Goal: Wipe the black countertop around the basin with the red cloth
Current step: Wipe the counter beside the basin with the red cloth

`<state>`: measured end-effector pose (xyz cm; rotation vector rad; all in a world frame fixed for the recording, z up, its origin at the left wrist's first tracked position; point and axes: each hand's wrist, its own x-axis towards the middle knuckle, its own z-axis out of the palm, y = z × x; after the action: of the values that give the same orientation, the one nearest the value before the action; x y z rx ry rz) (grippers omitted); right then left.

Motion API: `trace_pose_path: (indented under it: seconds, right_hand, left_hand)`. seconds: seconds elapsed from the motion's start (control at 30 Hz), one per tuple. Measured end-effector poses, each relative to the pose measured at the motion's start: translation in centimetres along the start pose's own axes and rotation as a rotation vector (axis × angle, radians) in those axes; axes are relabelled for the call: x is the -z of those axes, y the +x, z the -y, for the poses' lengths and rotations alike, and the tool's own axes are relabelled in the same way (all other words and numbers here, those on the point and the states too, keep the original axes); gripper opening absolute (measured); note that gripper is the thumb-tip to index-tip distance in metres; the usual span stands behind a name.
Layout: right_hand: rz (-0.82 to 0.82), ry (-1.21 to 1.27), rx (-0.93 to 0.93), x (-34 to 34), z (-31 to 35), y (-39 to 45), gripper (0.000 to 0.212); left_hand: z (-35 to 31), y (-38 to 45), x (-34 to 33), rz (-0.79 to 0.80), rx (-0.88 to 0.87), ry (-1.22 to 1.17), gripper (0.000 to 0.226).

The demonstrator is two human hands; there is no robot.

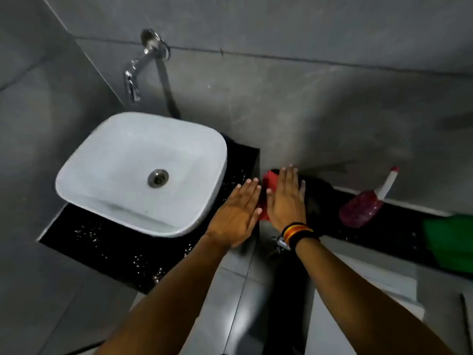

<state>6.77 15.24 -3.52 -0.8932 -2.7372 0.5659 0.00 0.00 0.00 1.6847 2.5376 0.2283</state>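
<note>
A white square basin stands on a black speckled countertop dotted with water drops. To the right of the basin a red cloth lies mostly hidden beneath my hands. My right hand is flat, fingers stretched out, over the cloth. My left hand is also flat with fingers extended, just left of it, above the countertop's right edge. Neither hand is closed around the cloth.
A chrome tap sticks out of the grey tiled wall above the basin. On a lower black ledge at the right lie a pink bottle with a white nozzle and something green. Grey floor tiles show below.
</note>
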Motion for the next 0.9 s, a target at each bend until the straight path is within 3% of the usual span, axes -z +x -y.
trace_pose_path:
  seconds: [0.2, 0.57, 0.73, 0.9]
  right_hand:
    - [0.177, 0.046, -0.117, -7.0, -2.4, -1.0, 0.068]
    - [0.212, 0.105, -0.287, -14.0, -4.3, 4.7, 0.077]
    - [0.147, 0.096, -0.295, -15.0, -4.2, 4.7, 0.069]
    - [-0.139, 0.501, -0.330, -10.9, -3.8, 5.1, 0.061]
  left_hand:
    - [0.8, -2.7, -6.5, 0.087, 0.036, -0.046, 0.063]
    - [2.2, -4.4, -9.3, 0.077, 0.000, -0.045, 0.064]
    - [2.2, -4.5, -9.8, 0.128, -0.017, 0.068, 0.065]
    - [2.2, -4.7, -10.0, 0.097, -0.021, 0.100, 0.063]
